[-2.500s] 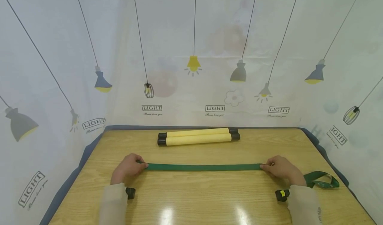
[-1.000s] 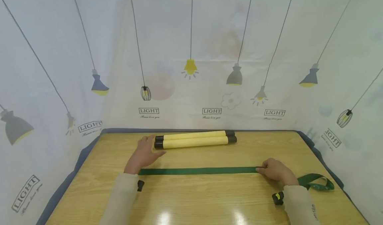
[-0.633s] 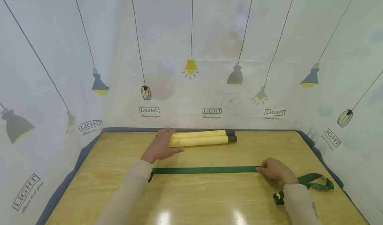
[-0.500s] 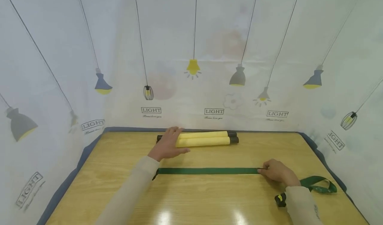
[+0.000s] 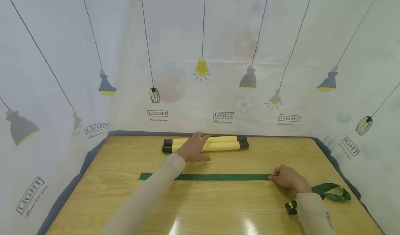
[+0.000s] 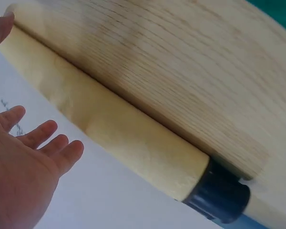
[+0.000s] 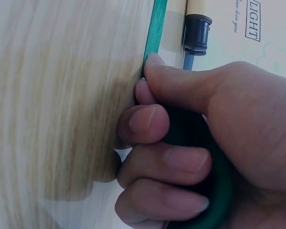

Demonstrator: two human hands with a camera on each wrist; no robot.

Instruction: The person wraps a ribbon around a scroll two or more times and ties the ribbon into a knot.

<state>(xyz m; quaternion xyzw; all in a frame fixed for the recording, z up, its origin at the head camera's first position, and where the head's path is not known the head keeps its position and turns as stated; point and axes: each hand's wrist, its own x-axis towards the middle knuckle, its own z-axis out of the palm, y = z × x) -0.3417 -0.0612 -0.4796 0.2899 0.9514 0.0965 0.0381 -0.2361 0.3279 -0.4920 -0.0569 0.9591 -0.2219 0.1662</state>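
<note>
Two yellow tubes with black end caps lie side by side near the table's far edge: the front tube and the back tube. My left hand is over their middle, thumb and fingers spread; whether it touches them I cannot tell. In the left wrist view, a yellow tube passes between the thumb and the other fingers. A flat green strap stretches straight across the table, partly hidden under my left forearm. My right hand pinches it between thumb and index finger. The other fingers are curled around more strap.
Beyond my right wrist, the strap's tail forms a loose loop on the table. A black wrist camera sits at the right cuff. The wooden table is enclosed by a printed curtain on the far side and both sides.
My left hand has released the strap's left end, moved up to the tubes and slid rightward along them to their middle. The right hand stays on the strap, and the tubes lie as before.
</note>
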